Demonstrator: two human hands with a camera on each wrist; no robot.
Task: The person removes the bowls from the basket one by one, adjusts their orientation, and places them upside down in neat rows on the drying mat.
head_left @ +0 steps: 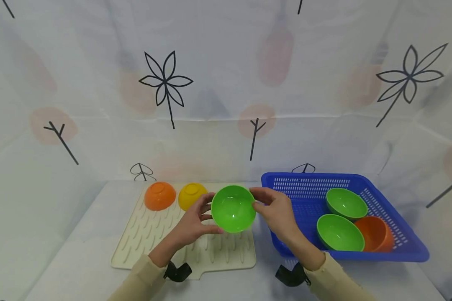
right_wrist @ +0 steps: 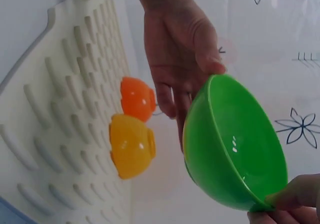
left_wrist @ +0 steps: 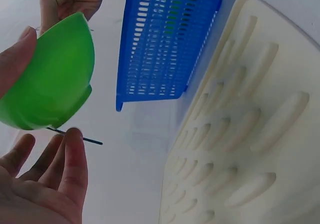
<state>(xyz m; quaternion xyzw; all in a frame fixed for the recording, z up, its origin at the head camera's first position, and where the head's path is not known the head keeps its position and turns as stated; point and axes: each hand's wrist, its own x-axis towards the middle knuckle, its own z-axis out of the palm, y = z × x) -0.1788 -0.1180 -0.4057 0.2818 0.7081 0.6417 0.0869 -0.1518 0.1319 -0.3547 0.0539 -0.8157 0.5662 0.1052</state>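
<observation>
A green bowl (head_left: 233,208) is held up between both hands over the cream drying mat (head_left: 226,255), its inside turned toward the head camera. My left hand (head_left: 191,223) cups its left side, thumb at the lower rim and fingers behind; the left wrist view shows those fingers (left_wrist: 75,169) spread beneath the bowl's base. On the other side my right hand (head_left: 278,211) pinches the rim, which the right wrist view also shows at the bowl's edge. An orange bowl (head_left: 160,196) and a yellow bowl (head_left: 191,195) lie upside down at the mat's back.
To the right stands a blue plastic basket (head_left: 384,256) with perforated walls. Inside are two green bowls (head_left: 340,232) and an orange bowl (head_left: 376,235). A white patterned curtain (head_left: 218,92) hangs behind the white table (head_left: 86,251).
</observation>
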